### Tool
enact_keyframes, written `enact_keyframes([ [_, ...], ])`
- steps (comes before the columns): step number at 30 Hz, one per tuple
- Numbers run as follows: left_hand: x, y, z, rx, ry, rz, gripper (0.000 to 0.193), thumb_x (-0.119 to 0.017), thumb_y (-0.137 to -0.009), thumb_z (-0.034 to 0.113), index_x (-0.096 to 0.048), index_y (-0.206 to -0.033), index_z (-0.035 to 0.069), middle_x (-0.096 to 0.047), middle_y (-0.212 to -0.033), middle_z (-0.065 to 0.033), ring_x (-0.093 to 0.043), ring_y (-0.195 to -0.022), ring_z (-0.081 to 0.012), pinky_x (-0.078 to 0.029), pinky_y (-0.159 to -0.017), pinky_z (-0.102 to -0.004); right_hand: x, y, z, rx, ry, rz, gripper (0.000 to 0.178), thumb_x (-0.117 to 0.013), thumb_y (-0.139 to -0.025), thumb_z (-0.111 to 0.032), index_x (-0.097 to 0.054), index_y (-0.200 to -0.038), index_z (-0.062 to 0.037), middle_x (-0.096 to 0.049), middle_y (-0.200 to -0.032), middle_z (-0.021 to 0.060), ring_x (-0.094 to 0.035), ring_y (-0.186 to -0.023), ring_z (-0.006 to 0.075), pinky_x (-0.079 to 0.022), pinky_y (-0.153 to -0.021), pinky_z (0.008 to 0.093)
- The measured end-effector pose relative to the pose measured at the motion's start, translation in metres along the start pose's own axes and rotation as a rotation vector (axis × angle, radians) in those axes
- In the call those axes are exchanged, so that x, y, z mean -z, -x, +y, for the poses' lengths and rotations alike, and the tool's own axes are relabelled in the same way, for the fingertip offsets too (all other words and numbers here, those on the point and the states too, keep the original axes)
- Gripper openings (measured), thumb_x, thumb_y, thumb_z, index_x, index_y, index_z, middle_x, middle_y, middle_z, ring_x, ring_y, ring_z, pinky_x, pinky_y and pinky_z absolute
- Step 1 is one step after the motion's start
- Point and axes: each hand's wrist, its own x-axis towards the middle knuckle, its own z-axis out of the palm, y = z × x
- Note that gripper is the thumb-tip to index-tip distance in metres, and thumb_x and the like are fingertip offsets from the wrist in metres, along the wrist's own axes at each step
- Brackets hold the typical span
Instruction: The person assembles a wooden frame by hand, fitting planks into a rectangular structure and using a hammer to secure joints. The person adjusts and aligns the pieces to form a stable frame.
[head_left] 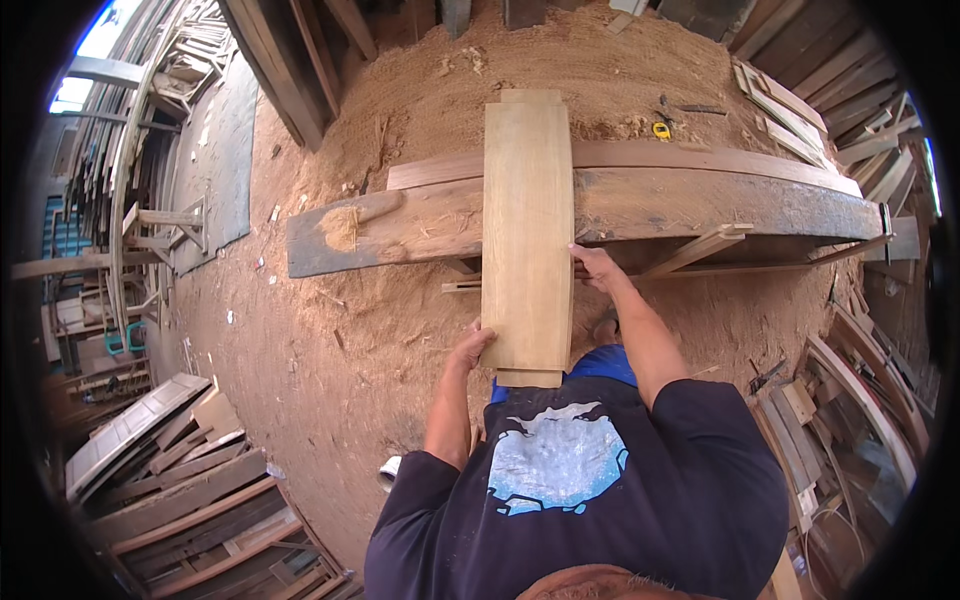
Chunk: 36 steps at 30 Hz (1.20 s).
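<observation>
While both hands hold its edges, a pale wooden panel [528, 230] spans the workbench [690, 200].
Head view: likely stiff and fairly heavy, best gripped by its long edges; nearside of the workbench, the left hand [470, 348] clasps its left edge, the right hand [597, 267] its right, closer to the workbench, fingers partly hidden.

No text, number or sign can be read here. The dark shirt [690, 470] carries a large print [560, 462] in pale grey and light blue with black outlines, but I cannot make out any letters in it. On the ground, the yellow tape measure [661, 130] has a dark mark, which is too small for reading.
</observation>
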Motion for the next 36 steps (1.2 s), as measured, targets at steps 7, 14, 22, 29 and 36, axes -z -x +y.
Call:
enact_keyframes([
  [7,-0.032,0.003,0.101,-0.125,-0.239,0.417,0.063,-0.068,-0.083,0.031,-0.048,-0.13,-0.006,-0.061,-0.12,-0.0202,-0.06,-0.108,-0.0253,-0.05,-0.093,-0.037,-0.055,-0.005,0.006,0.155,-0.155,0.092,0.044,-0.071,-0.093,-0.028,-0.062,-0.122,0.0032,-0.068,-0.117,0.0131,-0.067,-0.1,0.0211,-0.056,-0.084,0.0363],
  [14,-0.05,-0.027,0.111,-0.114,-0.496,0.517,0.082,-0.064,-0.086,0.051,-0.045,-0.138,-0.009,-0.057,-0.128,-0.0344,-0.059,-0.121,-0.04,-0.048,-0.099,-0.0436,-0.027,-0.015,0.041,0.185,-0.209,0.003,0.047,-0.067,-0.096,-0.031,-0.059,-0.126,0.0037,-0.068,-0.121,0.0138,-0.065,-0.108,0.0234,-0.052,-0.094,0.0375],
  [22,-0.059,0.013,0.101,-0.048,-0.465,0.495,0.071,-0.061,-0.088,0.056,-0.057,-0.119,-0.008,-0.067,-0.102,-0.0321,-0.067,-0.103,-0.0424,-0.052,-0.089,-0.0481,-0.035,0.04,0.041,0.106,-0.216,-0.034,0.052,-0.068,-0.095,-0.023,-0.049,-0.135,0.0052,-0.061,-0.132,0.0157,-0.06,-0.118,0.0265,-0.049,-0.101,0.0393],
  [29,-0.059,0.046,0.12,-0.304,-0.273,0.444,0.071,-0.059,-0.09,0.064,-0.062,-0.118,-0.002,-0.07,-0.099,-0.0223,-0.069,-0.096,-0.0336,-0.052,-0.084,-0.0422,-0.046,0.104,-0.008,0.282,-0.079,-0.148,0.056,-0.071,-0.092,-0.024,-0.05,-0.135,0.0054,-0.061,-0.131,0.0137,-0.059,-0.118,0.0246,-0.047,-0.102,0.0393],
  [36,-0.03,0.058,0.171,-0.968,-0.221,0.571,0.059,-0.073,-0.083,0.06,-0.061,-0.091,0.002,-0.063,-0.072,-0.0083,-0.058,-0.071,-0.013,-0.049,-0.064,-0.0327,-0.036,0.145,-0.236,0.88,-0.055,-0.819,0.075,-0.065,-0.092,-0.05,-0.044,-0.143,0.0,-0.054,-0.142,0.014,-0.052,-0.131,0.0257,-0.041,-0.111,0.0419],
])
